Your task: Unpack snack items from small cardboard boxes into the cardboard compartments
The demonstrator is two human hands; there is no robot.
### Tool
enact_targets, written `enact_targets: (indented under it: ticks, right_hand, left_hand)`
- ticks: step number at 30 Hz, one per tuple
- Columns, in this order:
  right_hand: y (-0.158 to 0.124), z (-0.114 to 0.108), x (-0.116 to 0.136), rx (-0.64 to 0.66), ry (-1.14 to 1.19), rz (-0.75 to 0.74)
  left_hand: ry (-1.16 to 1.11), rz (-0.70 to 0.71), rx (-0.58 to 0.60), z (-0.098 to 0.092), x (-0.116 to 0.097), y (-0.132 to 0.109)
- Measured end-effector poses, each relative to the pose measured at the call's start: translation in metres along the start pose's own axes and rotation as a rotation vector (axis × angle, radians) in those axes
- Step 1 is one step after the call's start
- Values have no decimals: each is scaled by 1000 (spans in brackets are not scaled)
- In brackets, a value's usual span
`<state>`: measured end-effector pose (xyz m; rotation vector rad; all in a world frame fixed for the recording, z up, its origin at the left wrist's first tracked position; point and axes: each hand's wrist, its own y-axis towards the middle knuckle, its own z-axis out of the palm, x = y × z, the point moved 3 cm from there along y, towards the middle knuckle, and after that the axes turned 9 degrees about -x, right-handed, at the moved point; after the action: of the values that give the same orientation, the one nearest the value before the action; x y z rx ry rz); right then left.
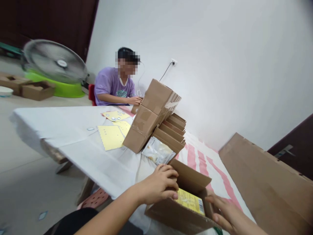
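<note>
An open cardboard box (179, 217) stands at the near end of the table with a flap raised at its far side. Inside it lies a yellow printed package (190, 200) with a barcode. My left hand (162, 184) curls its fingers over the left end of the box. At the opposite end, my right hand (225, 209) has its fingers stretched out and apart, touching the rim. Just beyond the box, a white plastic pouch (157, 150) leans against a row of open cardboard boxes (171, 130).
Taped closed cartons (146, 114) are stacked mid-table. Yellow sheets (111, 137) lie left of them on the white cloth (73, 119). A person in a purple shirt (107, 83) sits across, a hand on a box. A fan (61, 63) stands on the floor; a large cardboard panel (261, 169) is right.
</note>
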<state>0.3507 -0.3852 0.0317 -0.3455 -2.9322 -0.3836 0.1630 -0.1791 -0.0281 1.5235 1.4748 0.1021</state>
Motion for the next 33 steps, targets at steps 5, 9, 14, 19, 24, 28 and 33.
enact_targets:
  ticks: [5, 9, 14, 19, 24, 28, 33]
  right_hand:
    - [-3, 7, -11, 210, 32, 39]
    - [-6, 5, -16, 228, 32, 42]
    - [-6, 14, -13, 209, 11, -37]
    - [-16, 52, -40, 88, -70, -122]
    - [-22, 63, -51, 104, -143, -84]
    - [-8, 35, -17, 222, -153, -54]
    - [17, 10, 20, 193, -207, -18]
  left_hand:
    - [-37, -31, -11, 3, 3, 0]
    - [-77, -45, -6, 2, 3, 2]
    - [-147, -45, -96, -10, 3, 2]
    - [-172, -137, -263, -11, 13, 1]
    - [-165, -123, -430, 1, 19, -1]
    - [-187, -137, -435, 6, 22, -4]
    - [-259, -173, -383, 9, 25, -7]
